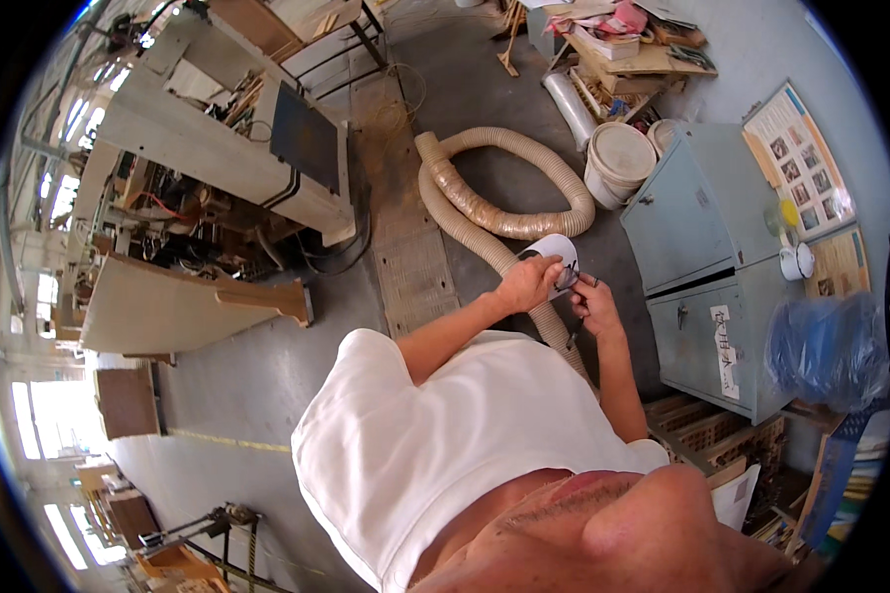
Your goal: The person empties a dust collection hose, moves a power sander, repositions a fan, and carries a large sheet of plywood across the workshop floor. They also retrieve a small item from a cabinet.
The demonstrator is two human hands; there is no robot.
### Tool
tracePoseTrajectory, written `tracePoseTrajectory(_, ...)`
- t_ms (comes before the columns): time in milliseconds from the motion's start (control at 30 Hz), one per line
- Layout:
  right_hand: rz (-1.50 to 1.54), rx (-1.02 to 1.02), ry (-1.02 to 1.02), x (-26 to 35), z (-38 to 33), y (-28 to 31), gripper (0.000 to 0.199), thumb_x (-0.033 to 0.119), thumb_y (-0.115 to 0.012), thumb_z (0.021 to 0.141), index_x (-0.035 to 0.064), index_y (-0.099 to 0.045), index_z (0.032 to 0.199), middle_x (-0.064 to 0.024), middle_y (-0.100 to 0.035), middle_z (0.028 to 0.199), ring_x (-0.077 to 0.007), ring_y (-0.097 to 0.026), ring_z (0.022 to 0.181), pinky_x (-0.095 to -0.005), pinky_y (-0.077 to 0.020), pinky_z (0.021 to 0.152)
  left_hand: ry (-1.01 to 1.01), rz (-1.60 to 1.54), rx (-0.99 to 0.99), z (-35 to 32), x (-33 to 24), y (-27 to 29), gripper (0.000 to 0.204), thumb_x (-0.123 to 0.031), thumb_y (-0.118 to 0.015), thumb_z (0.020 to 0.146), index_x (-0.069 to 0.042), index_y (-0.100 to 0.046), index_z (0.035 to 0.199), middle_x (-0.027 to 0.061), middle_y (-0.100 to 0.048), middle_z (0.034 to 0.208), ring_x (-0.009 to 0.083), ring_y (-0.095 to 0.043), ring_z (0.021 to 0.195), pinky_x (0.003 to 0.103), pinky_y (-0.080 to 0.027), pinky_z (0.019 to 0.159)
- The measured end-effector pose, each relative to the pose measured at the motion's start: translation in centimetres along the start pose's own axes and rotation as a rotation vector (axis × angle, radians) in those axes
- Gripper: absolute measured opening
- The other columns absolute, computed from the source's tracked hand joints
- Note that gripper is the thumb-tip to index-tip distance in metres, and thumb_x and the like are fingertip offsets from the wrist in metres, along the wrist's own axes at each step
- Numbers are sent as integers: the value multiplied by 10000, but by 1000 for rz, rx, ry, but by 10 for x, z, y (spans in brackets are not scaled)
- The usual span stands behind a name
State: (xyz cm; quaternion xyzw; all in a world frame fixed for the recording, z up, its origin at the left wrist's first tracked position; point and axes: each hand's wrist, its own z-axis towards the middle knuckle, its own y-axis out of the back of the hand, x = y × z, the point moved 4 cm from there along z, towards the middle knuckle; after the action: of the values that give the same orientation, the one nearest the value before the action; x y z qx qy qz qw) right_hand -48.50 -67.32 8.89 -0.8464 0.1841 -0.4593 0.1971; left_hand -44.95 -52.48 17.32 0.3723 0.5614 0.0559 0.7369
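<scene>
My left hand (527, 283) grips a small white rounded piece (554, 247) with dark markings, held out in front of my chest. My right hand (593, 301) is closed around a thin dark tool (576, 331) whose tip meets the white piece. Both hands hover over a beige ribbed hose (485, 212) that loops across the concrete floor. My white shirt fills the lower middle of the view.
A grey-blue metal cabinet (697, 267) stands at the right with white cups on top. A white bucket (618, 158) sits behind it by a cluttered wooden shelf (628, 59). A woodworking machine (218, 148) and boards are on the left; stacked slatted crates (717, 440) at the lower right.
</scene>
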Motion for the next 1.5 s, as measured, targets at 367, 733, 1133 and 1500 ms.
tracePoseTrajectory(367, -443, 357, -307, 18, 96, -60, 140, 127, -582, 814, 37, -587, 922, 30, -539, 655, -16, -429, 460, -162, -262, 376, 187, -138, 332, 27, 80, 78, 341, -175, -530, 856, -4, -563, 1149, 227, -636, 913, 303, -631, 841, 362, -483, 775)
tracePoseTrajectory(733, -455, 440, -589, 25, 256, -181, 118, 71, -621, 784, 46, -586, 894, 33, -546, 657, -4, -384, 396, -153, -247, 341, -7, -126, 389, 93, 205, 207, 260, -82, -580, 731, -66, -672, 973, 152, -657, 864, 309, -622, 805, 389, -480, 740)
tracePoseTrajectory(1133, -670, 676, -719, 12, 349, -301, 159, 51, -613, 759, 16, -567, 908, 6, -507, 649, -28, -359, 409, -189, -233, 356, 105, 180, 289, 90, 283, 287, 204, -138, -554, 680, -64, -683, 819, 166, -635, 742, 345, -614, 728, 427, -484, 667)
tracePoseTrajectory(1500, -786, 863, -801, 30, 399, -346, 214, 131, -639, 796, 16, -604, 973, 25, -530, 645, -13, -375, 436, -157, -224, 359, 473, -171, -146, 60, 298, 315, 261, -209, -529, 848, -28, -654, 989, 202, -644, 870, 285, -624, 781, 382, -482, 739)
